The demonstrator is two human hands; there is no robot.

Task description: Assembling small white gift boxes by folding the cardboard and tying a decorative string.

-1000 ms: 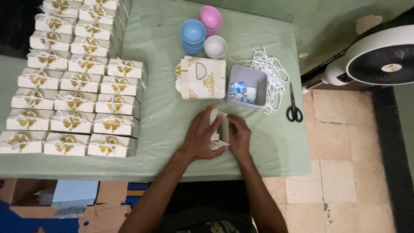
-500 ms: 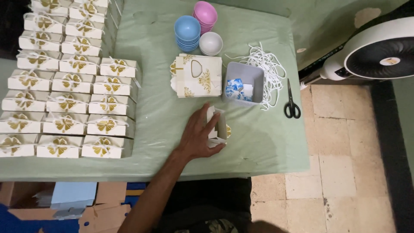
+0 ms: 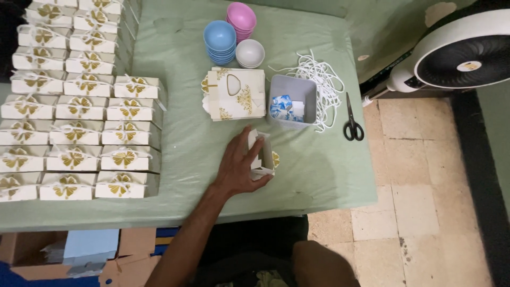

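Left hand (image 3: 240,169): grip wrapped on the small white box (image 3: 261,155) — thumb side against its left wall.
Box: near tabletop (image 3: 329,175) front edge, long axis running away.
Right hand: out of sight.

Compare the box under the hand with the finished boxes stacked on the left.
The box under the left hand, the open box, has its top open and no bow; the finished boxes are closed, each with a gold bow. The open box stands alone near the table's front edge; the finished boxes sit packed in rows. Both are white card with gold print.
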